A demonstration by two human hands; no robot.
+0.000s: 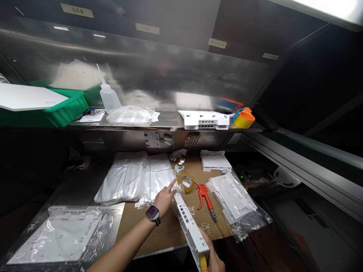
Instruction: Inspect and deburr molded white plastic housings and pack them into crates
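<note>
Gripping a slotted white plastic housing [189, 226] over cardboard [161, 238], the right hand [213, 254] holds one end.
Left hand [165, 199], forefinger extended, grip unclear, at far end; likely light, stiff, best held by edges.

Slotted part [193, 229] looked smooth plastic, low sheen. Bag stack [123, 177] was clear film, glossy, wrinkled. Blow gun [203, 192] was shiny red plastic. Cardboard sheet [130, 215] looked matt. Back panel [159, 75] was glossy, smudged metal. Bin [61, 115] was smooth plastic.
</note>
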